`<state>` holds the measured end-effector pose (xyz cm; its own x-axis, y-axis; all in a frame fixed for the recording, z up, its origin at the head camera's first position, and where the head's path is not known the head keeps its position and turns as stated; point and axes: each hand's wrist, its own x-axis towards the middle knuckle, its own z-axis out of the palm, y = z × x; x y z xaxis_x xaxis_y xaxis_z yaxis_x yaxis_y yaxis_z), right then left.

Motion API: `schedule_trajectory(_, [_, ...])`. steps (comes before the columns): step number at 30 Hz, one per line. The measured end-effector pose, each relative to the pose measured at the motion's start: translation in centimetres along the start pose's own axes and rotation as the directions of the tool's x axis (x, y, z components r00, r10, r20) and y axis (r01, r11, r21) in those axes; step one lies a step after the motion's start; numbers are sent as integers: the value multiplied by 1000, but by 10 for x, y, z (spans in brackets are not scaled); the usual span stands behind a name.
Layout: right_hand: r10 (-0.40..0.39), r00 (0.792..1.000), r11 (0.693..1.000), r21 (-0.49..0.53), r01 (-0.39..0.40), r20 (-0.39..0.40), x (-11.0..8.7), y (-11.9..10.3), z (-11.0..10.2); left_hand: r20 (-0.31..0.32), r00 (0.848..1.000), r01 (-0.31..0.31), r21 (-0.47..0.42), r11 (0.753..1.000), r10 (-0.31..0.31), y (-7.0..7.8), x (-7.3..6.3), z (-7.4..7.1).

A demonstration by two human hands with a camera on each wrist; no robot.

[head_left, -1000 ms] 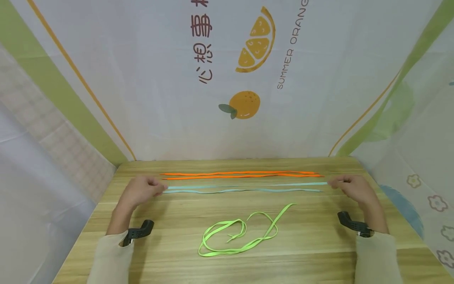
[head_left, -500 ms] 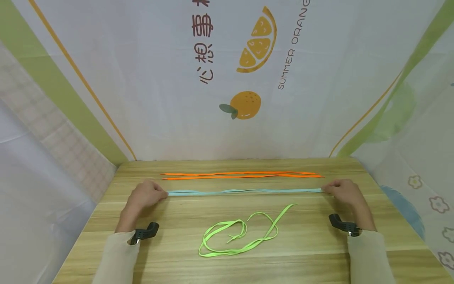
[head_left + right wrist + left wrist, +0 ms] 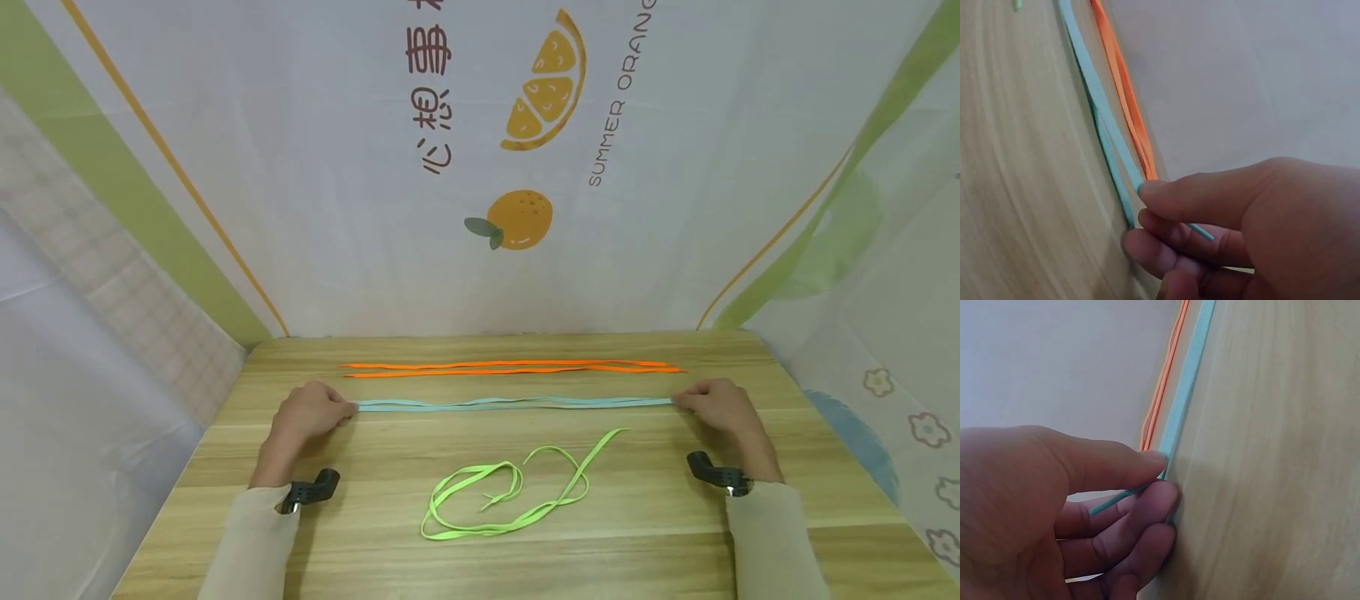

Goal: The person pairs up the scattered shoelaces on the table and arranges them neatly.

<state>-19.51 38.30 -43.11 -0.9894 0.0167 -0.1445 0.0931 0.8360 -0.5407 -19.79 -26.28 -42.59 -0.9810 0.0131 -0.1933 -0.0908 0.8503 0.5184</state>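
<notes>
A flat light blue shoelace [image 3: 517, 405] stretches left to right over the wooden table, its two strands lying close together. My left hand [image 3: 306, 410] pinches the left end between thumb and fingers; in the left wrist view, a thin tip of the blue lace [image 3: 1188, 381] pokes out behind the thumb. At the other end my right hand [image 3: 718, 403] pinches one strand. The right wrist view has the second blue strand [image 3: 1112, 162] running down to the fingers, where its end is hidden.
Behind the blue lace, orange shoelace strands [image 3: 480, 368] lie nearly straight along the table's back. A lime green shoelace [image 3: 517, 525] lies in loose loops nearer the front. Printed cloth [image 3: 360, 250] hangs behind the wooden table [image 3: 375, 550] and at both sides.
Both hands have brought the upper blue strand toward the front, closing the gap to the other strand. My right hand has shifted left. The orange and green laces stay put.
</notes>
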Motion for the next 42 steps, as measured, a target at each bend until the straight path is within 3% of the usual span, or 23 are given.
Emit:
schedule_trajectory(12, [3, 1000, 999, -33, -4, -26, 2, -1, 2, -17, 999, 40, 19, 999, -40, 6, -3, -2])
schedule_trajectory(28, [78, 997, 994, -79, -80, -27, -13, -1, -16, -42, 989, 144, 67, 987, -141, -2, -15, -25])
schedule_trajectory(31, [28, 997, 996, -81, -33, -66, -16, -6, -19, -62, 991, 124, 71, 990, -120, 4, -20, -29])
schedule_trajectory(37, [-104, 986, 994, -54, 98, -130, -22, -32, -22, -124, 992, 45, 45, 998, -39, 30, -31, -32])
schedule_trajectory(42, [-180, 973, 984, -25, 178, -146, -25, -60, -19, -203, 976, -69, 60, 996, 80, 56, -40, -27])
